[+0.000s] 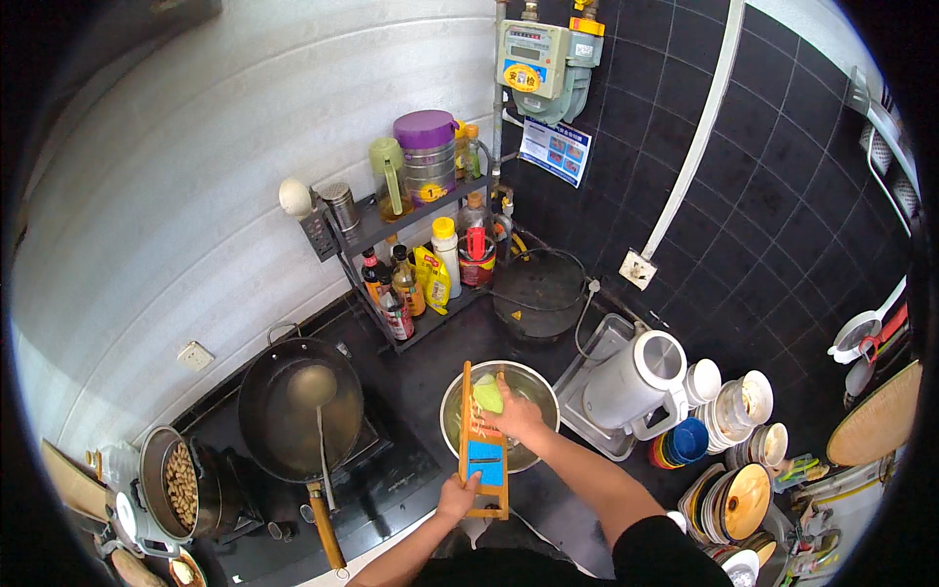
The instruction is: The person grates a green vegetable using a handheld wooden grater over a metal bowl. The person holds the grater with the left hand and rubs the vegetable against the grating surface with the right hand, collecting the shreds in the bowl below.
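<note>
A wooden-framed vegetable grater (495, 480) with a blue plate slants over a round metal bowl (546, 403). My left hand (458, 497) grips its near end by the side rail. Against the grater's upper part, my right hand (519, 418) holds a pale green piece of vegetable (487, 393) with the fingers over it. Light shreds show on the grater surface just below the piece. Some pale green shreds are visible inside the bowl at the left. The palm side of my right hand is hidden.
Left of the bowl, a wok (275, 418) with a ladle (320, 418) sits on the stove, its handle toward me. Beyond stands a pot of peanuts (182, 484). A condiment rack (433, 319) is behind. On the right are a white electric kettle (623, 389) and stacked bowls (722, 418).
</note>
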{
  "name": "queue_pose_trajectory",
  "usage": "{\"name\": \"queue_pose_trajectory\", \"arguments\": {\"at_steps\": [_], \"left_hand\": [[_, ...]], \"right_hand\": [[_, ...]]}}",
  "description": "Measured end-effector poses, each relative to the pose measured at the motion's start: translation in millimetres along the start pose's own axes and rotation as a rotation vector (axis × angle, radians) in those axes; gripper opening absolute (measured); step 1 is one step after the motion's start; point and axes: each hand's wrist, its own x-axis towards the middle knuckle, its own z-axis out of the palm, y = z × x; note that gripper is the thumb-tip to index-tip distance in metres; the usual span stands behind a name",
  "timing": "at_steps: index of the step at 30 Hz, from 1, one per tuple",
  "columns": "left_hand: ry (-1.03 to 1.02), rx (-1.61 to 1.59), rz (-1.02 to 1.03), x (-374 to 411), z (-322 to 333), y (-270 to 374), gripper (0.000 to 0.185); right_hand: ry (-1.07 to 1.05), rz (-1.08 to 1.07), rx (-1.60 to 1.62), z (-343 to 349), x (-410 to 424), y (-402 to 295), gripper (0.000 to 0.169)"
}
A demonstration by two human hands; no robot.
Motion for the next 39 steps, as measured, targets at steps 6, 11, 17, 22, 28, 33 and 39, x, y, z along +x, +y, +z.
{"name": "queue_pose_trajectory", "arguments": {"at_steps": [6, 11, 17, 22, 28, 33, 39], "left_hand": [[-0.007, 0.012, -0.088, -3, -2, 7, 0.046], [0.034, 0.064, 0.017, -2, -1, 3, 0.046], [0.034, 0.070, -0.061, -11, -8, 18, 0.045], [0.028, 0.074, -0.040, -5, -4, 6, 0.044], [0.016, 0.022, -0.058, -2, -4, -1, 0.048], [0.023, 0.064, -0.037, -8, -7, 18, 0.049], [0.016, 0.057, -0.068, -7, -7, 13, 0.049]], "right_hand": [[-0.143, -0.165, -0.156, 8, -39, 8, 0.087], [-0.053, -0.034, -0.111, 1, 1, 0, 0.090], [-0.161, -0.164, -0.201, 10, -34, 5, 0.088], [-0.041, 0.021, -0.131, 2, 11, -8, 0.088], [-0.192, -0.170, -0.247, 4, -28, 5, 0.088], [-0.038, -0.010, -0.153, 2, 12, -4, 0.085], [-0.210, -0.183, -0.269, 0, -35, 2, 0.084]]}}
